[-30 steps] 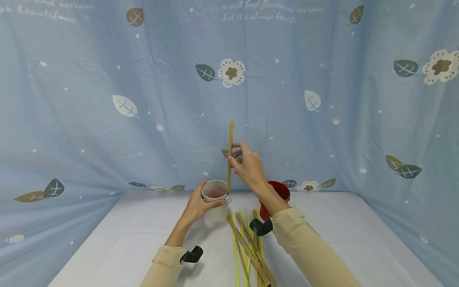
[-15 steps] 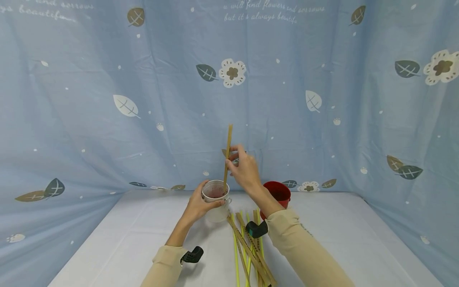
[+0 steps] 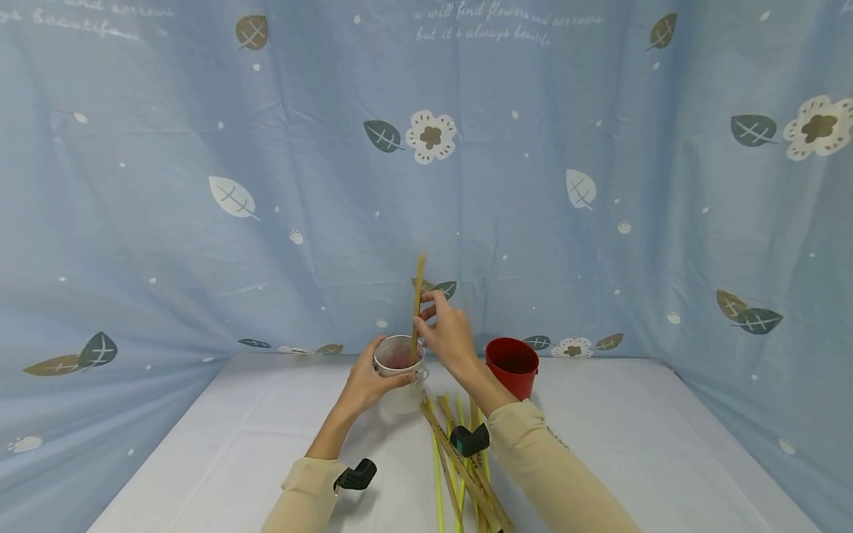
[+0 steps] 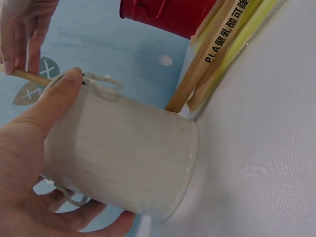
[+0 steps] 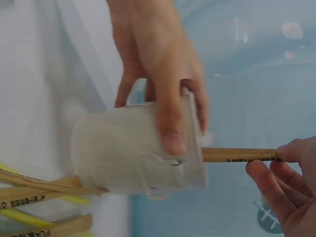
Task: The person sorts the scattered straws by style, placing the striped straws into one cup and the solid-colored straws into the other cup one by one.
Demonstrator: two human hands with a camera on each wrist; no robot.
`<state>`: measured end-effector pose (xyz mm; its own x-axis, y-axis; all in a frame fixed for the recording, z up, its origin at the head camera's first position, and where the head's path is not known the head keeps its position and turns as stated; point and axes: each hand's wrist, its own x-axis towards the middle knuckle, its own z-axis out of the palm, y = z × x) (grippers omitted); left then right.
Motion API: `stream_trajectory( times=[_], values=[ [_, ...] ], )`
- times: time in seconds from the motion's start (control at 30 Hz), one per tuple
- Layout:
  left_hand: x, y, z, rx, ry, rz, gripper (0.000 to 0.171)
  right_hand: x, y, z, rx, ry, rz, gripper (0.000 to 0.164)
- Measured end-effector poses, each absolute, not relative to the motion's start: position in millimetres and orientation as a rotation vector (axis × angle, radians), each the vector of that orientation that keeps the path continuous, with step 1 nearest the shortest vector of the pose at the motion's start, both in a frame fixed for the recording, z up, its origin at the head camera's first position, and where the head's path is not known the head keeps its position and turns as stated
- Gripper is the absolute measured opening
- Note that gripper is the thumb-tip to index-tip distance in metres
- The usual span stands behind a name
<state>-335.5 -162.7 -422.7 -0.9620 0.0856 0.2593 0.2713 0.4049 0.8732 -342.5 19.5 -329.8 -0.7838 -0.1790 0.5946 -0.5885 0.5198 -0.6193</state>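
My left hand (image 3: 375, 379) grips a small white metal bucket (image 4: 123, 153) near its rim, fingers round the far side and thumb on the near side. The bucket stands upright on the table and has small loop handles. Between thumb and fingers, my right hand (image 3: 448, 332) pinches a straw in a brown paper wrapper (image 3: 417, 296). The straw is nearly upright and its lower end is inside the bucket, hidden by the wall in the right wrist view. Dark print runs along the wrapper (image 5: 242, 155).
Several more brown-wrapped straws (image 3: 460, 470) and yellow straws (image 3: 438, 474) lie crossed in a pile in front of the white bucket. A red bucket (image 3: 522, 381) stands behind the pile at the right. A blue printed curtain (image 3: 320, 222) hangs behind the white-covered table (image 3: 640, 444).
My right hand has moved left and down, bringing the wrapped straw from beside the white bucket over its rim and into it. The left hand and bucket have stayed put.
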Motion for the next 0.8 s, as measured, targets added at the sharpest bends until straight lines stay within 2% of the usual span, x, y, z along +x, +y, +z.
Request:
stream_trajectory(
  times=[0.4, 0.8],
  values=[
    [-335.7, -163.2, -423.7, -0.31, -2.483, -1.602, 0.1, -341.8, 11.9, -352.8, 0.581, -2.397, 1.134, 0.033],
    [-334.8, -163.7, -423.3, -0.311, -2.494, -1.588, 0.104, -339.7, 8.8, -362.8, 0.594, -2.422, 1.155, 0.033]
  ],
)
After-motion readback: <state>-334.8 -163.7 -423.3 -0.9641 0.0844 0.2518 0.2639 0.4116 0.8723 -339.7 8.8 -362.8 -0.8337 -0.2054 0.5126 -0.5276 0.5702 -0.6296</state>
